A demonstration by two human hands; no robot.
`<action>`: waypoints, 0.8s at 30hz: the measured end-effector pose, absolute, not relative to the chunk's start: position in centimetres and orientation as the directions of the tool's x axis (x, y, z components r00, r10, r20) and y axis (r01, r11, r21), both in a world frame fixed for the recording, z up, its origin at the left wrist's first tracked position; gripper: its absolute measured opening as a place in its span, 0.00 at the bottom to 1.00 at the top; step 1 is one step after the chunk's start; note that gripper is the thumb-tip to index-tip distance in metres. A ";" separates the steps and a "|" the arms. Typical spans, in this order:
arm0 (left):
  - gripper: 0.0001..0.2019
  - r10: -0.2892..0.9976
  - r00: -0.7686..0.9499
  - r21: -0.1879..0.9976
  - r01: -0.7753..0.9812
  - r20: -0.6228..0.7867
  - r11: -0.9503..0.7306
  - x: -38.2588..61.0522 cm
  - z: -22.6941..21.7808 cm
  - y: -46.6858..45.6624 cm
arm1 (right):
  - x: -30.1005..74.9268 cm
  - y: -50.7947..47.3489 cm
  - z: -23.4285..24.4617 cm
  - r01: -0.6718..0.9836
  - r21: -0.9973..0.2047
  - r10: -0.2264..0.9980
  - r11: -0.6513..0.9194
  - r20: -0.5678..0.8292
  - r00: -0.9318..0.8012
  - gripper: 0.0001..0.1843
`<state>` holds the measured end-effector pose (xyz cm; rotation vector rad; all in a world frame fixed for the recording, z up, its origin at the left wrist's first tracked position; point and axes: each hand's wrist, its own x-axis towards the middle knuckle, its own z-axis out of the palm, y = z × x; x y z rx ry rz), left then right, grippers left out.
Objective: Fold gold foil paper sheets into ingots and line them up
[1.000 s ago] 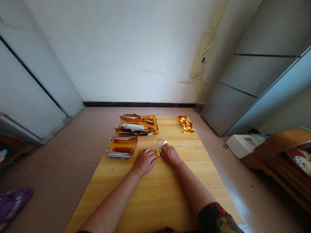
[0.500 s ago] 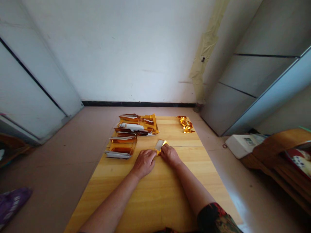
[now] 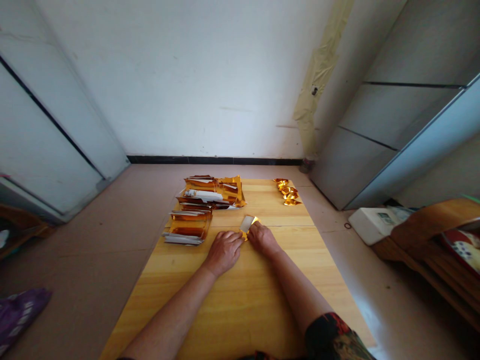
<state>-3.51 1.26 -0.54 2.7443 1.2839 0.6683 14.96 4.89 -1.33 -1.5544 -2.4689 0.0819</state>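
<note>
A small sheet of gold foil paper [image 3: 246, 223], its pale grey-white back facing up and gold showing at the edges, lies on the wooden table [image 3: 232, 305]. My left hand [image 3: 225, 250] grips its near left corner with the fingertips. On the near right side, my right hand [image 3: 264, 238] has its fingers closed on the gold edge. The fingertips of both hands are partly hidden. Stacks of gold foil sheets [image 3: 187, 225] lie to the left, some with pale edges showing. Several folded gold foil pieces [image 3: 289, 192] sit in a row at the far right of the table.
Beyond the table is a white wall [image 3: 210, 85] with a dark skirting strip. A grey cabinet [image 3: 375, 135] stands at the right, near a white box [image 3: 369, 225] and wooden furniture [image 3: 431, 235]. A purple bag [image 3: 22, 317] lies on the floor at left.
My left fingers have shifted very slightly at the near corner of the foil paper. Both hands otherwise stay in place, and the stacks and folded pieces are unchanged.
</note>
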 end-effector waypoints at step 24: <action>0.18 0.740 0.576 0.165 0.740 0.347 -0.653 -3.2 -0.6 1.0 | 14.5 4.3 -0.6 0.900 -0.176 0.913 0.398 0.172 -0.370 0.08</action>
